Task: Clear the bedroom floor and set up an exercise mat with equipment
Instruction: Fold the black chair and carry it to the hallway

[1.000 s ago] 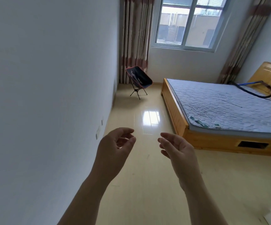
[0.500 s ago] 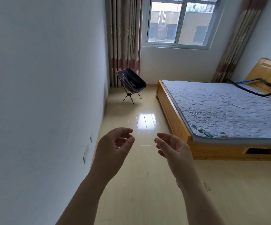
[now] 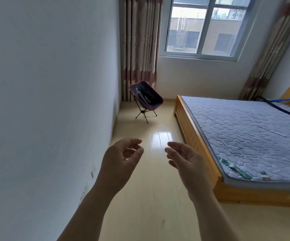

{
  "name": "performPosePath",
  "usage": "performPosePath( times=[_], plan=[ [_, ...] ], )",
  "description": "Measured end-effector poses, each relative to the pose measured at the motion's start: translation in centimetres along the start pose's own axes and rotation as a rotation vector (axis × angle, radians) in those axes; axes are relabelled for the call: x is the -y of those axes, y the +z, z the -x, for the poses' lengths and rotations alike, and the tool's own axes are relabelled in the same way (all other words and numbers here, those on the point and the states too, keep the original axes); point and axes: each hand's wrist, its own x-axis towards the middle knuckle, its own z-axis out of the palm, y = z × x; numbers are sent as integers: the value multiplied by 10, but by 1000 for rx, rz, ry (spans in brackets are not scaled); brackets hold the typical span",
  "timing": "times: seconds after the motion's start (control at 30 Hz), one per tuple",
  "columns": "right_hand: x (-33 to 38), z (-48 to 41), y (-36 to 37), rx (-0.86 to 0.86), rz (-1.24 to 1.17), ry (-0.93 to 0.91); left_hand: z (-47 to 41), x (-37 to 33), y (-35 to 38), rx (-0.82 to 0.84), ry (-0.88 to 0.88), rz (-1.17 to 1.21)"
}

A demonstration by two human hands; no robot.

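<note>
In the near middle of the room, above the pale, glossy plank floor [image 3: 151, 197], the person's left hand [image 3: 121, 159] and right hand [image 3: 186, 160] hang side by side. They are apart, with the palms turned toward each other. The fingers [image 3: 133, 142] of both hands are loosely curled and hold nothing.

The small dark folding camp chair with a red rim and thin black legs [image 3: 146, 98] stands on the floor at the far end, well beyond the fingertips. It is just in front of the striped brown curtain [image 3: 140, 46] and near the plain white wall [image 3: 45, 101] on the left.

To the right, a light wooden bed frame [image 3: 189, 126] carries a grey quilted mattress [image 3: 245, 133], and a black-and-blue tube [image 3: 279, 106] lies on the mattress's far right side. A white-framed window [image 3: 206, 26] is set in the far wall.
</note>
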Motion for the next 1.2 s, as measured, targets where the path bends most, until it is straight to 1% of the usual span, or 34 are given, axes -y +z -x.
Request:
performPosePath(
  times=[0.2,0.23,0.4,0.57,0.73,1.0,1.2],
  plan=[
    [-9,-104,50,-24,11,4,-112,47,-4,8,15,32],
    [-11,-133,63,-32,11,5,-144,59,-5,18,18,45],
    [-26,-212,91,-69,18,29,-233,92,5,52,18,68],
    [-49,-287,107,-92,22,58,-304,126,27,102,6,64],
    [-73,-389,120,-81,3,55,-400,156,56,81,22,42],
    [-82,-556,124,-57,-13,-7,-547,178,107,49,3,31],
    [-107,-654,137,-28,-15,43,-640,214,134,34,-32,25]
  ],
)
